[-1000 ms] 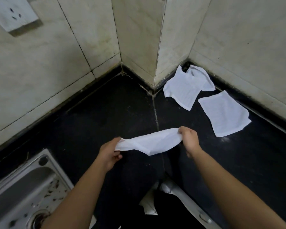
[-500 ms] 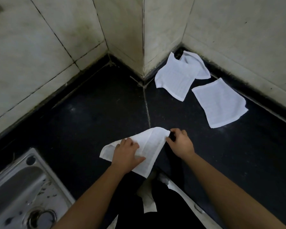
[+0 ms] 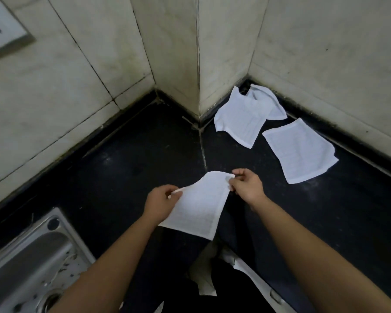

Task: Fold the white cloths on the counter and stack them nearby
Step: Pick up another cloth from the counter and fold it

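Held cloth (image 3: pixel 199 206) lifted again; fold not yet set.
We log the left hand (image 3: pixel 160 204), flat on it half a second ago, now pinching its left corner, and the right hand (image 3: pixel 246 188) pinching the right. It hangs over the near tabletop (image 3: pixel 122 166); crumpled cloth (image 3: pixel 242 118) and flat cloth (image 3: pixel 300 154) wait by the wall.
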`<action>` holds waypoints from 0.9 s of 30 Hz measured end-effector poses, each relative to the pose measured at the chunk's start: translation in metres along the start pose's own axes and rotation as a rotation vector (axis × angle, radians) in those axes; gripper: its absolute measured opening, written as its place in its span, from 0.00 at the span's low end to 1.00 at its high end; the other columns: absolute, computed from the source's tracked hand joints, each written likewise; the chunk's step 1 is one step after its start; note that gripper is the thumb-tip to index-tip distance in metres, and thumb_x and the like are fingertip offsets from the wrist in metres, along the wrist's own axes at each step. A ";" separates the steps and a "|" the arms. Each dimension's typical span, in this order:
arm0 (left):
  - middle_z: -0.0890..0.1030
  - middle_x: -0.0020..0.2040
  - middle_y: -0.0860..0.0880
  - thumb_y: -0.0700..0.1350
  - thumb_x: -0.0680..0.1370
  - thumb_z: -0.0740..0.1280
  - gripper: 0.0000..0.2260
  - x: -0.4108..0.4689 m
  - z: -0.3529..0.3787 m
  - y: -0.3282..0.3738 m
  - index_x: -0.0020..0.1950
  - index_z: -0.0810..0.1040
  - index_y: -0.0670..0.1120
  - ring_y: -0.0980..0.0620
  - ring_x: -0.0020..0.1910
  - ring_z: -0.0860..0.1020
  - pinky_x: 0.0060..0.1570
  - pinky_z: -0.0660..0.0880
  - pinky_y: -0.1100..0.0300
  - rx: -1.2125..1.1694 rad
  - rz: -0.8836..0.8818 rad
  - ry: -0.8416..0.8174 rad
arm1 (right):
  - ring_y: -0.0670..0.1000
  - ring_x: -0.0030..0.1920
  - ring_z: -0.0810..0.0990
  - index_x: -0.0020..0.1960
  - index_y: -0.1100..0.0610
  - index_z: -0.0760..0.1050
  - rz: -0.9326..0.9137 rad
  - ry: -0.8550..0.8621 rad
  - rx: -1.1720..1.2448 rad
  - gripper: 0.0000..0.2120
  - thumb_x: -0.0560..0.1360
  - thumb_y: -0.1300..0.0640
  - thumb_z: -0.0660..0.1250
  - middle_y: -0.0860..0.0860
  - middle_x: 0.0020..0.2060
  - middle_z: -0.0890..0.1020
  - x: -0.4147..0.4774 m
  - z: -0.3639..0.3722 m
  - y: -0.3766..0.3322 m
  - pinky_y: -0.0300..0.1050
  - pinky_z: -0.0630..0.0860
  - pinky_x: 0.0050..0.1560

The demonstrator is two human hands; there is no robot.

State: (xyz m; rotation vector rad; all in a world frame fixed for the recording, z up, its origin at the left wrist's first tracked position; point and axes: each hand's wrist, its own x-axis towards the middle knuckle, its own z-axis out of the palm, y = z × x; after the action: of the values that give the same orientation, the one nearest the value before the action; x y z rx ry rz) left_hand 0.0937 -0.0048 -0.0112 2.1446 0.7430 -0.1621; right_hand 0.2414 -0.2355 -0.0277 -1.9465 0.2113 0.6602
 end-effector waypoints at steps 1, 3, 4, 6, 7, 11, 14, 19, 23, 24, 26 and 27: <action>0.83 0.47 0.54 0.49 0.78 0.70 0.08 0.003 -0.014 0.005 0.54 0.84 0.49 0.55 0.47 0.80 0.50 0.77 0.57 -0.027 -0.002 0.041 | 0.46 0.35 0.83 0.54 0.53 0.80 -0.005 -0.013 0.063 0.10 0.72 0.60 0.71 0.53 0.38 0.86 -0.002 -0.002 -0.011 0.42 0.80 0.41; 0.82 0.47 0.55 0.49 0.79 0.68 0.09 0.010 -0.039 0.015 0.56 0.83 0.49 0.58 0.46 0.79 0.50 0.77 0.57 -0.053 0.029 0.112 | 0.45 0.32 0.82 0.52 0.58 0.83 -0.046 -0.017 0.172 0.08 0.74 0.62 0.70 0.55 0.40 0.86 -0.004 -0.008 -0.034 0.38 0.77 0.35; 0.82 0.47 0.55 0.49 0.79 0.68 0.09 0.012 -0.053 0.022 0.57 0.83 0.49 0.59 0.46 0.79 0.50 0.76 0.58 -0.050 0.066 0.148 | 0.45 0.32 0.82 0.50 0.60 0.84 -0.080 -0.019 0.210 0.06 0.74 0.63 0.70 0.55 0.40 0.86 -0.007 -0.011 -0.049 0.38 0.77 0.33; 0.82 0.48 0.53 0.48 0.80 0.67 0.09 0.018 -0.075 0.039 0.57 0.83 0.47 0.57 0.46 0.79 0.49 0.76 0.60 -0.065 0.135 0.215 | 0.49 0.34 0.83 0.47 0.61 0.83 -0.144 -0.032 0.264 0.04 0.74 0.64 0.70 0.56 0.38 0.85 -0.013 -0.017 -0.078 0.40 0.79 0.34; 0.83 0.47 0.52 0.48 0.80 0.67 0.09 0.021 -0.085 0.048 0.56 0.83 0.47 0.57 0.45 0.79 0.48 0.75 0.61 -0.076 0.175 0.259 | 0.51 0.36 0.84 0.47 0.61 0.83 -0.177 -0.040 0.290 0.04 0.74 0.64 0.70 0.56 0.38 0.84 -0.016 -0.021 -0.092 0.41 0.80 0.36; 0.81 0.45 0.54 0.48 0.80 0.67 0.06 0.021 -0.113 0.080 0.53 0.83 0.49 0.64 0.40 0.77 0.40 0.68 0.75 -0.086 0.333 0.476 | 0.49 0.39 0.85 0.43 0.54 0.84 -0.341 -0.022 0.273 0.05 0.71 0.62 0.71 0.51 0.37 0.86 -0.033 -0.033 -0.136 0.39 0.80 0.40; 0.80 0.45 0.55 0.46 0.78 0.69 0.04 0.013 -0.116 0.084 0.52 0.82 0.50 0.65 0.42 0.77 0.38 0.69 0.76 -0.107 0.401 0.533 | 0.51 0.43 0.85 0.41 0.49 0.84 -0.427 0.016 0.172 0.05 0.71 0.58 0.70 0.48 0.41 0.86 -0.043 -0.035 -0.139 0.42 0.81 0.43; 0.78 0.50 0.54 0.41 0.74 0.71 0.06 -0.012 -0.078 0.032 0.51 0.81 0.48 0.59 0.46 0.75 0.43 0.73 0.66 0.152 0.474 0.419 | 0.43 0.41 0.80 0.43 0.45 0.82 -0.541 0.061 -0.294 0.06 0.73 0.56 0.71 0.45 0.44 0.81 -0.048 -0.030 -0.075 0.42 0.77 0.47; 0.80 0.56 0.50 0.39 0.74 0.72 0.07 -0.042 -0.027 -0.033 0.51 0.83 0.46 0.49 0.54 0.77 0.42 0.76 0.58 0.434 0.429 0.178 | 0.49 0.49 0.80 0.53 0.47 0.83 -0.476 -0.138 -0.736 0.08 0.75 0.55 0.69 0.47 0.53 0.78 -0.049 -0.023 0.001 0.48 0.77 0.55; 0.80 0.59 0.50 0.40 0.75 0.71 0.07 -0.051 -0.015 -0.048 0.51 0.83 0.46 0.48 0.58 0.77 0.45 0.77 0.56 0.481 0.390 0.092 | 0.50 0.53 0.80 0.56 0.47 0.82 -0.453 -0.201 -0.843 0.09 0.77 0.54 0.68 0.47 0.55 0.77 -0.051 -0.022 0.019 0.48 0.77 0.56; 0.79 0.64 0.49 0.41 0.76 0.70 0.06 -0.069 0.003 -0.070 0.52 0.84 0.45 0.47 0.63 0.75 0.52 0.78 0.54 0.552 0.352 -0.050 | 0.51 0.57 0.78 0.59 0.46 0.81 -0.430 -0.289 -0.991 0.11 0.78 0.52 0.66 0.47 0.58 0.76 -0.060 -0.018 0.047 0.47 0.76 0.56; 0.80 0.64 0.48 0.40 0.74 0.71 0.05 -0.076 0.011 -0.079 0.49 0.84 0.44 0.45 0.63 0.77 0.51 0.79 0.52 0.568 0.358 -0.078 | 0.51 0.57 0.78 0.60 0.45 0.81 -0.421 -0.304 -1.008 0.12 0.78 0.52 0.65 0.47 0.57 0.76 -0.063 -0.017 0.059 0.47 0.76 0.55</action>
State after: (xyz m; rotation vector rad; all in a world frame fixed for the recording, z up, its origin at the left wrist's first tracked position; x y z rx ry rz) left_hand -0.0110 -0.0102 -0.0447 2.7504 0.2690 -0.2901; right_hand 0.1697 -0.2862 -0.0342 -2.6557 -0.8565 0.8441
